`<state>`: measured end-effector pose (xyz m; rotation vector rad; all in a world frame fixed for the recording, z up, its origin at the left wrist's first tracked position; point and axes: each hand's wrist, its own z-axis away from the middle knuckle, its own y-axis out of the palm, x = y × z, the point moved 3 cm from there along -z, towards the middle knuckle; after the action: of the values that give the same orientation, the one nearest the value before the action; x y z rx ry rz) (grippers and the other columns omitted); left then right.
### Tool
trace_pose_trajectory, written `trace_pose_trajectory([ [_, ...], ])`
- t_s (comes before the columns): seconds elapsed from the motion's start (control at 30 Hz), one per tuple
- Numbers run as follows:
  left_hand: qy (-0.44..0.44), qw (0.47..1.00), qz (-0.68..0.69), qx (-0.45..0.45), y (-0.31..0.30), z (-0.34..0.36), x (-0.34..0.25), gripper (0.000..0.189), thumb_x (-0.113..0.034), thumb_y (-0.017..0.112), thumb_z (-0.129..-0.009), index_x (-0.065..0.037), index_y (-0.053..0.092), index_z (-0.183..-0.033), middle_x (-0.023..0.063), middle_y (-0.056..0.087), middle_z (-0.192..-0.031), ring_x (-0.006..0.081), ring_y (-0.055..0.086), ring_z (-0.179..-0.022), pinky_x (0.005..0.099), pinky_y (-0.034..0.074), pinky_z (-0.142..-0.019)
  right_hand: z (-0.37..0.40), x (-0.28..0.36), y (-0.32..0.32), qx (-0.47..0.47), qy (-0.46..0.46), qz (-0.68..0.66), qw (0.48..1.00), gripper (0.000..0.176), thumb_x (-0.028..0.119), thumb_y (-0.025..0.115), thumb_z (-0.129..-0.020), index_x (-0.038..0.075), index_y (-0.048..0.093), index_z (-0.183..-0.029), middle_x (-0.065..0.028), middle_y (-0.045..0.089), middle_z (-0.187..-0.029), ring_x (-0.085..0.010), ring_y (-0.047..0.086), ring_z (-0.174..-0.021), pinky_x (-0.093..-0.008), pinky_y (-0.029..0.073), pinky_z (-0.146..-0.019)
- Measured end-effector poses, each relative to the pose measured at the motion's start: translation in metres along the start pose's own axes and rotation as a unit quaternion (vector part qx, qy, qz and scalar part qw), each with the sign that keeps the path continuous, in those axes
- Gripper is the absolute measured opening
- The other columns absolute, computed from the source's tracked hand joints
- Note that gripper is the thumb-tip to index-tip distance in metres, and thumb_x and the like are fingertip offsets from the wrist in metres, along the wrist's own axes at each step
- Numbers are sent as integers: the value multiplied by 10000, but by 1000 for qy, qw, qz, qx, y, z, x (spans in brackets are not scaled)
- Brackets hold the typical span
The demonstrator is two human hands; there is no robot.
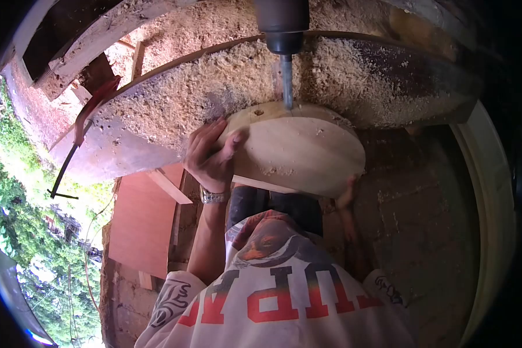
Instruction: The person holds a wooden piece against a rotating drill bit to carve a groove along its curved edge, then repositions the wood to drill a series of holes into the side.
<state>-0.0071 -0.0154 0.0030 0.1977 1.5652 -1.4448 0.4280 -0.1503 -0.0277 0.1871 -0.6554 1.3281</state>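
Note:
A pale wooden board (298, 152) with a rounded outline lies partly over the dust-covered work table. My left hand (207, 155), a watch at its wrist, grips the board's left edge with the thumb on the near face. At the lower right edge, my right hand (347, 194) holds the board, most of its fingers hidden in shade. Above the far edge, a drill bit (287, 82) points down from a dark chuck (283, 42), its tip right at the wood. A small dark hole (259, 112) shows to the left of the bit.
Wood shavings (174, 98) cover the curved table (116, 152). A red-handled clamp (82, 130) sits on its left edge. Below stands a reddish panel (142, 223); offcuts (138, 61) lie behind. Greenery (35, 255) shows at left, a pale curved frame (493, 220) at right.

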Motion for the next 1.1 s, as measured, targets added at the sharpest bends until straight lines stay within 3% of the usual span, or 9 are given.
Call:
trace_pose_trajectory([
  [0.2, -17, 1000, -6, 18, -2, -1, -1, 392, -315, 899, -855, 19, 818, -1043, 158, 808, -1037, 304, 745, -995, 418, 568, -932, 3, 7, 10, 32, 2, 19, 999, 670, 476, 485, -1105, -1, 436, -1573, -137, 500, -1557, -282, 490, -1413, -449, 389, -1185],
  [0.27, -12, 1000, -4, 22, 0, -3, 0, 396, -316, 898, -857, 21, 817, -1047, 159, 807, -1037, 305, 744, -996, 419, 569, -930, -1, -12, 3, 24, 16, -16, 999, 729, 524, 553, -1068, 10, 437, -1572, -133, 510, -1538, -279, 509, -1388, -455, 407, -1169],
  [0.37, -4, 1000, -7, 17, 0, -4, 1, 414, -347, 900, -845, 11, 818, -1036, 151, 807, -1026, 308, 746, -991, 417, 574, -916, 6, 0, 1, 7, -5, 50, 999, 723, 537, 530, -1077, 5, 449, -1560, -141, 523, -1518, -281, 512, -1383, -448, 406, -1161],
  [0.47, -1, 1000, -12, -1, 3, -3, 3, 445, -416, 903, -823, -15, 826, -1002, 132, 810, -999, 310, 750, -973, 410, 582, -890, 4, -12, -9, -4, 6, 32, 999, 709, 526, 526, -1081, -2, 457, -1549, -147, 535, -1501, -285, 520, -1371, -445, 408, -1152],
  [0.57, -10, 1000, -2, -3, 3, -3, 1, 445, -422, 899, -832, -16, 827, -999, 131, 810, -988, 309, 751, -964, 416, 581, -888, -10, -60, -61, -19, -4, 26, 999, 679, 483, 470, -1114, 22, 400, -1607, -143, 471, -1588, -292, 473, -1437, -459, 386, -1201],
  [0.67, -17, 1000, 0, -2, 2, -1, 1, 447, -422, 896, -840, -14, 826, -1009, 135, 809, -981, 309, 747, -962, 423, 580, -888, 0, -7, -9, 39, -12, 44, 998, 673, 509, 503, -1097, 15, 459, -1553, -145, 542, -1498, -292, 530, -1357, -445, 412, -1153],
  [0.83, -4, 1000, 9, -3, 3, -2, 4, 450, -419, 897, -842, -11, 824, -1017, 134, 805, -965, 303, 732, -952, 425, 575, -888, 9, -15, -8, 31, 104, -75, 991, 697, 529, 490, -1104, 43, 398, -1595, -132, 507, -1538, -295, 504, -1386, -455, 410, -1170],
  [1.1, -24, 999, 22, -15, 5, -7, 0, 421, -384, 906, -825, -8, 825, -996, 126, 802, -938, 297, 723, -924, 423, 578, -880, -1, -43, -41, 36, 80, -63, 994, 702, 499, 491, -1110, 36, 359, -1620, -139, 470, -1573, -292, 472, -1426, -460, 397, -1180],
])
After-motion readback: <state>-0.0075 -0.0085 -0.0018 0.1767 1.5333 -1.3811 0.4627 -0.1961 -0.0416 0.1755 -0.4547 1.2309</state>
